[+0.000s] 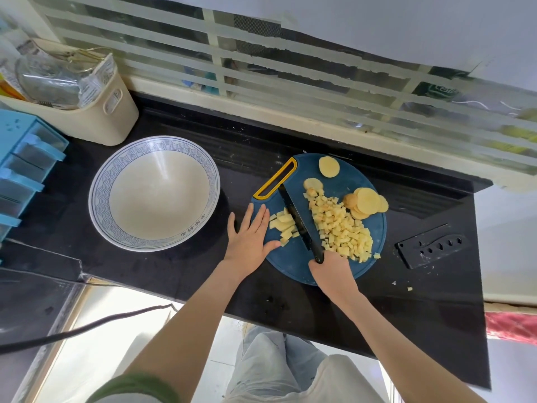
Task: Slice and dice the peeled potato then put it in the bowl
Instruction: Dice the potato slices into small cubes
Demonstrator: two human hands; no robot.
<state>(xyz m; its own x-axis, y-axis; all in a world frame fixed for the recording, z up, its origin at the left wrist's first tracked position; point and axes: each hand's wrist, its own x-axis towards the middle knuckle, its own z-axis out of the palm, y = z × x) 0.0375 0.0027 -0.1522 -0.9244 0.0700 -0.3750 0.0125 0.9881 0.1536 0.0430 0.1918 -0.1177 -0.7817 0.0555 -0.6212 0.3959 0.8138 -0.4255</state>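
Pale yellow diced potato cubes heaped on our round blue cutting board, right of the black knife our right hand grips; left hand flat, released, beside strips.

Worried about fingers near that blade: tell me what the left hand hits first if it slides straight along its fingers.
Likely the board's yellow handle loop; the left hand points up-right, passing left of the knife.
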